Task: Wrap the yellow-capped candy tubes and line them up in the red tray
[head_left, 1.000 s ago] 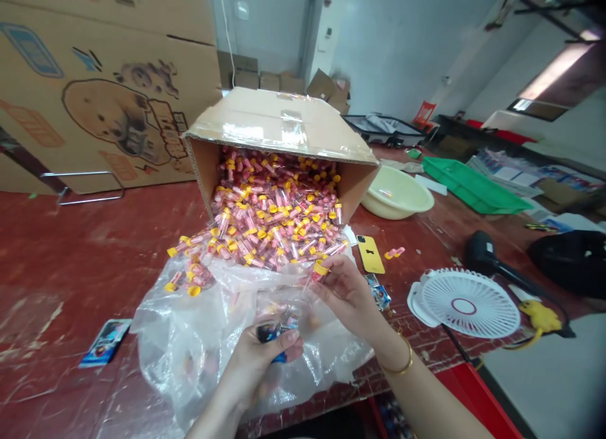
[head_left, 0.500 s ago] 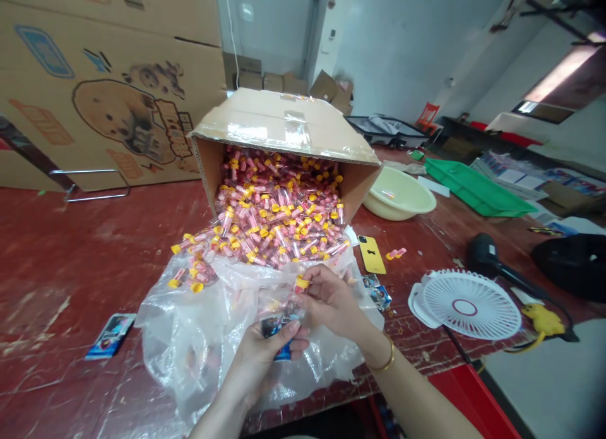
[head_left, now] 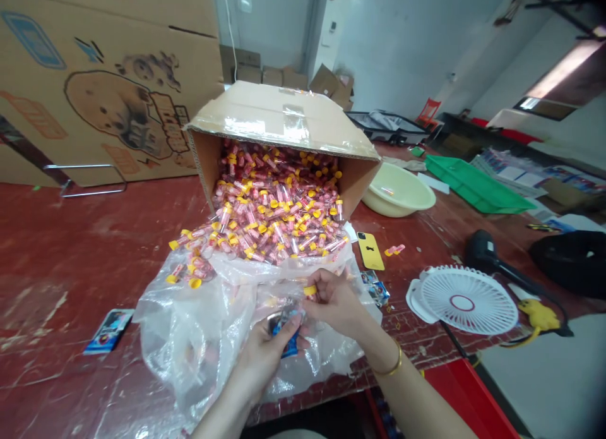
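A large brown cardboard box printed with a bear stands toward the far left of the worn red tabletop. Nearer the left edge lies a flat, glossy blue packet. To its right, a crumpled translucent plastic sheet spreads toward the near edge. Over it, the left hand grasps a second blue packet between thumb and fingers. Behind, an open tan cardboard carton lies on its side, pink-filled clear tubes with yellow caps spilling from its mouth onto the sheet. The right hand pinches one yellow-capped tube just above the held packet; whether the two touch cannot be told. Beside the carton are a yellow phone and a pale green round basin; farther right, a white round fan lies by the near edge.
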The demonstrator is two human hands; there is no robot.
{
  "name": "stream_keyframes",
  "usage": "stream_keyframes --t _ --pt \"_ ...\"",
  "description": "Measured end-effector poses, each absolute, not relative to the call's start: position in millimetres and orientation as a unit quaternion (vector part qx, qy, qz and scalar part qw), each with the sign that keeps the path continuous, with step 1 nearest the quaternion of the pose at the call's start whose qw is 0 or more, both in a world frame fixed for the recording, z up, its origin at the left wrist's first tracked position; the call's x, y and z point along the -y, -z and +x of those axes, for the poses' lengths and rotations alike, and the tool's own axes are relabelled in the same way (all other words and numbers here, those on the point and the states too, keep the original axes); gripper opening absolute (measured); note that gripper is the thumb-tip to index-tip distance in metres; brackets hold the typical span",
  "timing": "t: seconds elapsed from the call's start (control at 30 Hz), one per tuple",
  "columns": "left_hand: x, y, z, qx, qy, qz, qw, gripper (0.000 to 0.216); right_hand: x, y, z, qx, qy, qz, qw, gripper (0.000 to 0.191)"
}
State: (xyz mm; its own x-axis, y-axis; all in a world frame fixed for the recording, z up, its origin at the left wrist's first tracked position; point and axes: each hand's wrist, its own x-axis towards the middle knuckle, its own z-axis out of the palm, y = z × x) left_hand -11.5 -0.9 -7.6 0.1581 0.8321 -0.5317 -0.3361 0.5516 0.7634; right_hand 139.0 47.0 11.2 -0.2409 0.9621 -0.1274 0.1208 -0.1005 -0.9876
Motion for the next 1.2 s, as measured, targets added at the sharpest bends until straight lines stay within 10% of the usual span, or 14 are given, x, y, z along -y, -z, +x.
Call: stream_keyframes --t 0.53,0.77,1.2 --pt "-0.5 6.8 -13.0 -0.480 -0.417 0.263 0.726 0.020 -48.6 -43.8 148.2 0.685 -0.426 -0.423 0.412 0.013" --pt "-2.6 16.4 -13.8 -0.501 -0.403 0.270 0.717 0.026 -51.2 -23.4 136.8 0.579 -0.544 -0.432 0.427 0.028" --pt "-2.0 21.0 -14.4 -0.489 -0.412 0.303 0.707 0.019 -44.1 -37.8 149.1 0.747 -0.302 -0.446 0.391 0.010"
